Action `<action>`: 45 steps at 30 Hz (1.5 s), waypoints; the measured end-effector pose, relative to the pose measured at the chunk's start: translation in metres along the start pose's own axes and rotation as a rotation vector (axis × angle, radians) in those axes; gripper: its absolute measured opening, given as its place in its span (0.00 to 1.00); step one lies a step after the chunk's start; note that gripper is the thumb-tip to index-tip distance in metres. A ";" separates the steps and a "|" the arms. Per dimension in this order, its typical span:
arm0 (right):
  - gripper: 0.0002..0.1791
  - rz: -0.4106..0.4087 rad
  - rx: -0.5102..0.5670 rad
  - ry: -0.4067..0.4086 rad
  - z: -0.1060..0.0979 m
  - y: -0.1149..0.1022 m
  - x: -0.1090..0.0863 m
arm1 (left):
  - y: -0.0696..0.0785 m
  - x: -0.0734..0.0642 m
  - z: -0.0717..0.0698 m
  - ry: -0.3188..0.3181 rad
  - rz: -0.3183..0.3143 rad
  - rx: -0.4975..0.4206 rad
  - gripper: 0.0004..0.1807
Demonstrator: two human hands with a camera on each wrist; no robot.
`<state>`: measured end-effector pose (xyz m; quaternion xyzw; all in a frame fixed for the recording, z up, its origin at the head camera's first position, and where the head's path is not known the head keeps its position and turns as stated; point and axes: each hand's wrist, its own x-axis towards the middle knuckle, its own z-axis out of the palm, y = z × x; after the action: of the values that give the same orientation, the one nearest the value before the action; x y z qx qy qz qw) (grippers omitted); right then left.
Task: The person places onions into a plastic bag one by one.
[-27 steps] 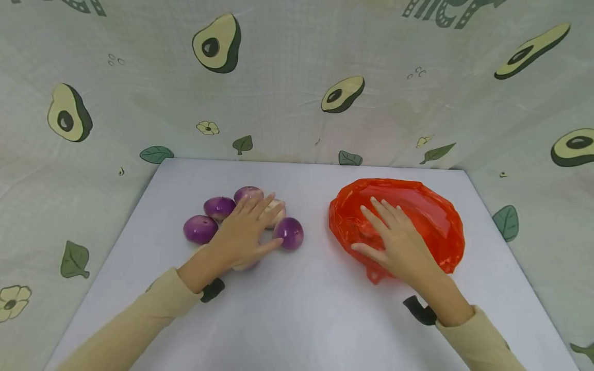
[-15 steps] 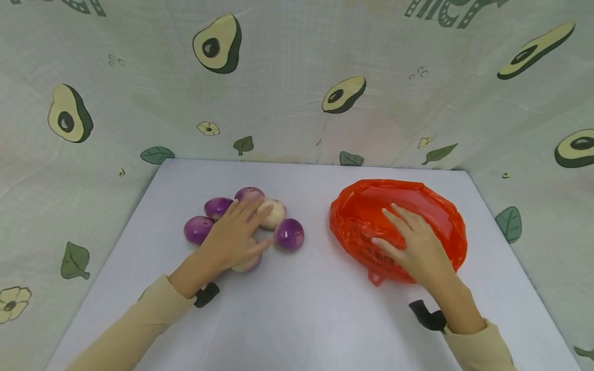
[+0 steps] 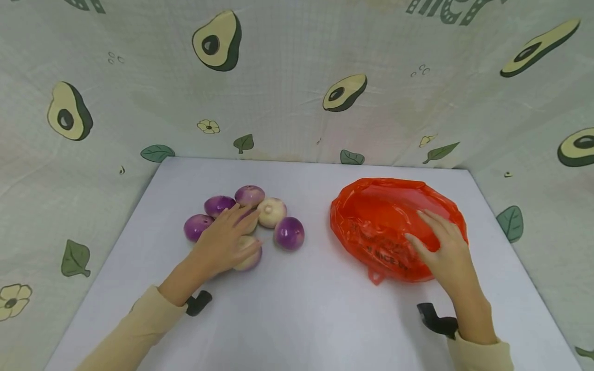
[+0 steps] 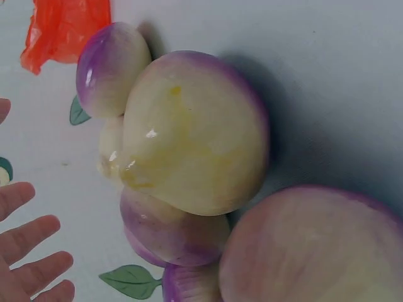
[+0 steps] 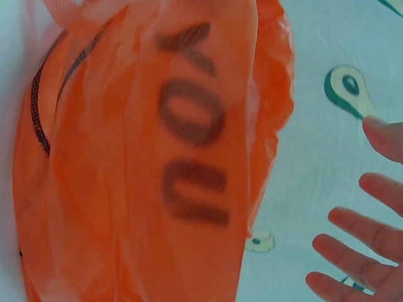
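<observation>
Several round, glossy purple-and-white vegetables that look like onions lie in a cluster on the left of the white table, among them a purple one [image 3: 289,233] and a pale one [image 3: 272,212]. Over this cluster is my left hand [image 3: 218,245], its fingers spread; in the left wrist view they stand apart from a large pale vegetable [image 4: 195,135]. To the right sits a red plastic bag [image 3: 352,221], spread wide in a round shape with its mouth upward. My right hand [image 3: 447,255] hovers over its right side with loosely bent fingers, holding nothing.
The white table [image 3: 297,319] ends at a back edge against a hanging cloth [image 3: 278,77] printed with avocados and leaves. Through the bag's side, the right wrist view shows a dark, mesh-like curved line [image 5: 36,107]. A small loop [image 3: 376,276] of the bag hangs at its front.
My left hand has drawn back toward the lower left, uncovering more of the vegetables. My right hand has moved right and back across the bag, its fingers bending more.
</observation>
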<state>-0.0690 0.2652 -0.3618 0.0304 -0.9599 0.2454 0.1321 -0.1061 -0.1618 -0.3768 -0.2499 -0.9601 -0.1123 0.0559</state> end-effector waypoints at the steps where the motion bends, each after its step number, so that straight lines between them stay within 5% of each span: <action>1: 0.34 0.001 0.008 0.020 0.000 0.003 -0.001 | 0.000 -0.002 0.001 -0.001 -0.009 -0.015 0.37; 11: 0.32 0.126 0.045 0.089 -0.006 0.019 -0.008 | -0.001 -0.015 0.007 0.023 -0.058 -0.127 0.39; 25: 0.33 0.393 0.073 0.172 -0.012 0.041 -0.011 | -0.005 -0.027 0.018 -0.024 -0.157 -0.257 0.42; 45: 0.37 0.630 0.215 0.199 -0.004 0.067 -0.004 | -0.002 -0.040 0.032 0.083 -0.265 -0.370 0.39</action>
<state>-0.0725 0.3259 -0.3908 -0.2777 -0.8732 0.3755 0.1389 -0.0736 -0.1740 -0.4151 -0.1228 -0.9444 -0.3031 0.0335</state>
